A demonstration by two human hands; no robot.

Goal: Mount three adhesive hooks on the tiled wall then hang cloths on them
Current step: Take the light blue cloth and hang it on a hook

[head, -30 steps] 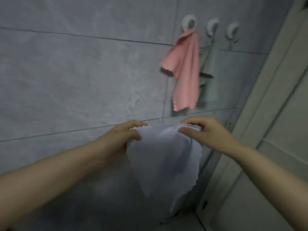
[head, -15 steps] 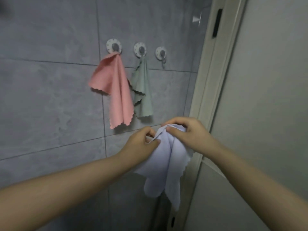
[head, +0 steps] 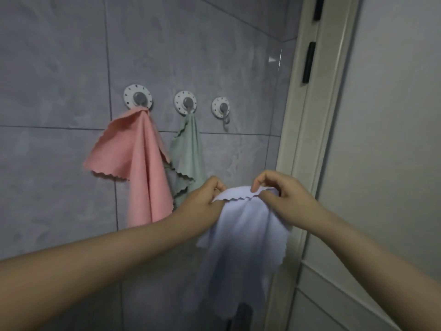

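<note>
Both hands, left hand [head: 202, 201] and right hand [head: 284, 195], pinch the soft pale-blue scallop-edged cloth [head: 243, 237], now spread wider than before, below the bare round white adhesive hook [head: 220, 108].

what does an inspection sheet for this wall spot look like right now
surface: grey tiled wall, three round hooks stuck in a row.
job's things: pink cloth hangs on the left hook; green cloth on the middle hook; right hook bare; pale blue cloth held below it, not yet hung.
clutter: nothing seen.
hands: left hand and right hand each pinch the blue cloth's top edge.
cables: nothing seen.
surroundings: cream door frame right of the hooks, pale door beyond.
</note>
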